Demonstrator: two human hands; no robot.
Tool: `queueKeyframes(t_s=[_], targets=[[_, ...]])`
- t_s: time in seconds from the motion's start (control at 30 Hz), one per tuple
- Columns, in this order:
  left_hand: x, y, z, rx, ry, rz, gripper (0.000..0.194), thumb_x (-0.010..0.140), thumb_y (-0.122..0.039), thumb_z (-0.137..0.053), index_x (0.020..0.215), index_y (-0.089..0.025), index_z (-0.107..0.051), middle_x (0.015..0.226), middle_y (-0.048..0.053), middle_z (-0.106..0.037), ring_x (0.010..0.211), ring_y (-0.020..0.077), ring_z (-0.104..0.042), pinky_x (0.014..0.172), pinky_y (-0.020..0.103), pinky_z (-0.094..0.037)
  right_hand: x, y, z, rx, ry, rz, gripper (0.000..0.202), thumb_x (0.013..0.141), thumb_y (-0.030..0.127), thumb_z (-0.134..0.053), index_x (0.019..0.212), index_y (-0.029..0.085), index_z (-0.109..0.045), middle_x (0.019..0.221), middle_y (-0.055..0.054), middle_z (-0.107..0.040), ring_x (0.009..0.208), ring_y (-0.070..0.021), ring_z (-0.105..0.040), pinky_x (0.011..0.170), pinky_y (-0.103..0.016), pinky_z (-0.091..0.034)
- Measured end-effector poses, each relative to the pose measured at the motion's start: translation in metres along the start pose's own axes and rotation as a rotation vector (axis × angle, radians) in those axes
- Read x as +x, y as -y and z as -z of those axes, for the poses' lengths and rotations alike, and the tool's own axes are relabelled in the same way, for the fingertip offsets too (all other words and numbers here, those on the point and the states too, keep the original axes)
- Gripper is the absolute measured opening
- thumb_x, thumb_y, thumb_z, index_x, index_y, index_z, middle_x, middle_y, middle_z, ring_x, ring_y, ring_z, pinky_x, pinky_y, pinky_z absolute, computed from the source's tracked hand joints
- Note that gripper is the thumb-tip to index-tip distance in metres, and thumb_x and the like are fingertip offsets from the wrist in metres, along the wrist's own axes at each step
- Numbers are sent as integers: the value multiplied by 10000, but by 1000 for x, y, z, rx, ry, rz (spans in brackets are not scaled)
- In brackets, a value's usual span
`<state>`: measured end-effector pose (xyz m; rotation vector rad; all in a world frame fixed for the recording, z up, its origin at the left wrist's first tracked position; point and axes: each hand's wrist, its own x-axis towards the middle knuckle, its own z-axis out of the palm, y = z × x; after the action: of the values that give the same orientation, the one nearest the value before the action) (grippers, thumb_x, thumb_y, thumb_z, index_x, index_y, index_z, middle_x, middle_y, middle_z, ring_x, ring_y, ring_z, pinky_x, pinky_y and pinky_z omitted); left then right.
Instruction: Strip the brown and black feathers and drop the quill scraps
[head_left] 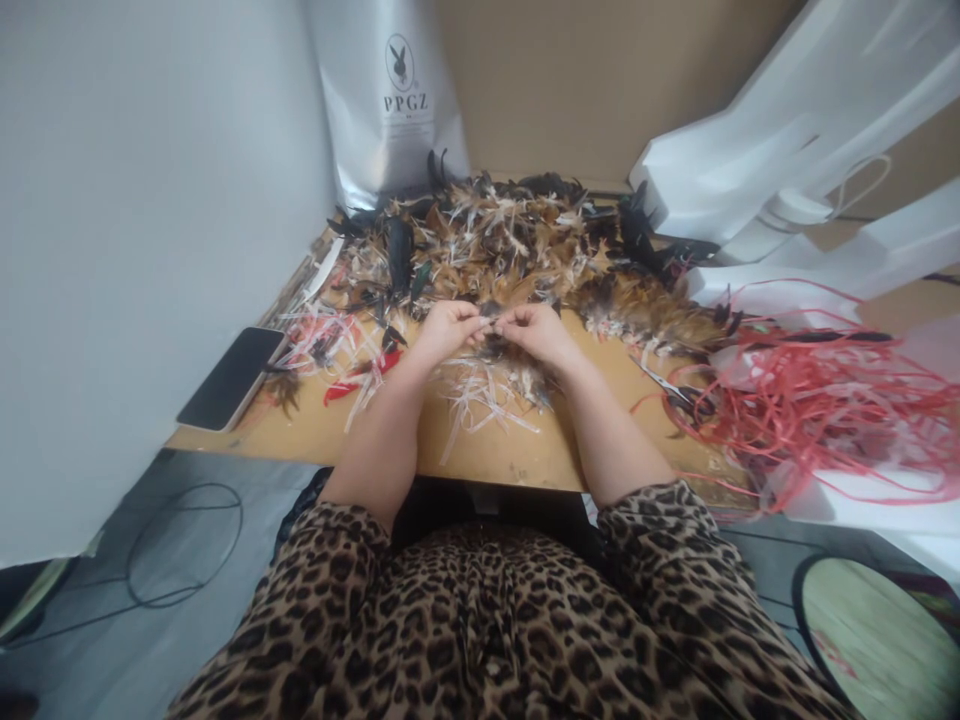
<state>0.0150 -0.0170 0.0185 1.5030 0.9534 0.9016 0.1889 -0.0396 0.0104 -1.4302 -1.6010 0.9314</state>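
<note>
My left hand (452, 332) and my right hand (538, 332) meet over the middle of the table, fingertips pinched together. Between them is something small and pale, with dark fluff around the fingers; it is too small to name. Right behind the hands spreads a large heap of brown, black and white feathers (517, 235). Thin white ribbon strips (480, 398) lie on the wood just in front of the hands, between the forearms. To the left are a red feather-like piece (345, 388) and pink and white strips (319, 340).
A phone (232, 378) lies at the table's left edge. Scissors (667, 385) rest right of my right forearm, beside tangled pink ribbon (825, 410). A silver bag (390, 110) stands behind the feathers. White foam pieces (690, 170) stand at the right. A round stool (877, 640) is below.
</note>
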Motion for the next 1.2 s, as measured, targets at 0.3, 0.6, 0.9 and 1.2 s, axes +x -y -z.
queueKeyframes(t_s=[0.3,0.6,0.9,1.2], targets=[[2,8,2,-93,56,123,146,745,-222,-661,704,-83,-667,705,83,-699,538,78,-613,531,183,-477,-1,5,2,10,-48,40,225,679,340,-623,711,123,-669,597,-11,-609,541,-93,-475,538,-224,-371],[-2,1,-2,-104,133,173,187,691,-259,-723,685,-87,-648,659,69,-689,522,80,-606,524,188,-476,2,-2,2,-19,-52,91,200,686,332,-618,676,135,-644,594,-6,-613,539,-96,-484,538,-223,-368],[4,5,3,-307,-62,107,229,688,-269,-738,663,-95,-592,731,82,-709,513,59,-601,496,157,-453,2,-1,8,91,-124,33,239,675,371,-649,718,138,-674,648,-19,-649,563,-104,-510,563,-233,-401],[13,16,14,-592,-224,104,191,734,-227,-700,685,-118,-551,733,38,-704,524,19,-578,484,108,-417,1,-9,-1,-275,87,97,156,689,304,-641,724,162,-695,702,-19,-674,626,-122,-556,622,-243,-395]])
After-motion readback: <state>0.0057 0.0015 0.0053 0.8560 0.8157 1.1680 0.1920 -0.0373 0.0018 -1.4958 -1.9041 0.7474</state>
